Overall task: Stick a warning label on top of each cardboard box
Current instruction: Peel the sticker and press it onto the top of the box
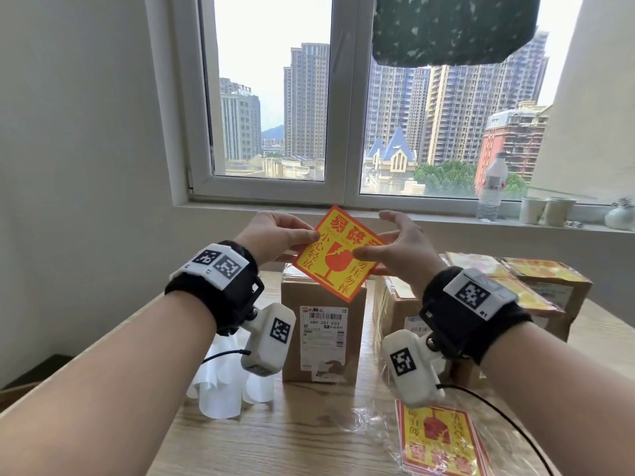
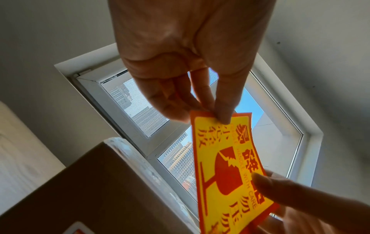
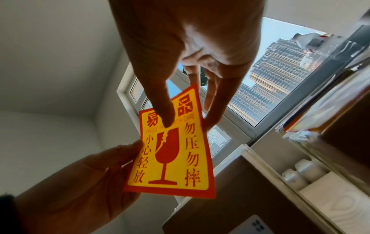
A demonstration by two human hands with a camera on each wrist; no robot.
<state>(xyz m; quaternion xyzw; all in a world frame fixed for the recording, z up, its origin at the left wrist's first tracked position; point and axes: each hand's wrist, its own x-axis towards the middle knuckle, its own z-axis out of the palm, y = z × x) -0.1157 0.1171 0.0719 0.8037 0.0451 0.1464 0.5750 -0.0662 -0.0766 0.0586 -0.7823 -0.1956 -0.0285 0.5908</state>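
Observation:
A yellow-and-red warning label with a broken-glass symbol hangs in the air, tilted, above a tall cardboard box that carries a white shipping slip. My left hand pinches the label's left corner between thumb and fingers. My right hand holds its right side, thumb on the printed face and fingers behind. The left wrist view shows the label under my left hand, with the box below. In the right wrist view my right hand holds the label over a box.
A second box stands right of the first, and a box with a label on top sits further right. A plastic-wrapped label stack lies at the front right. White backing sheets lie left. A bottle and cups stand on the sill.

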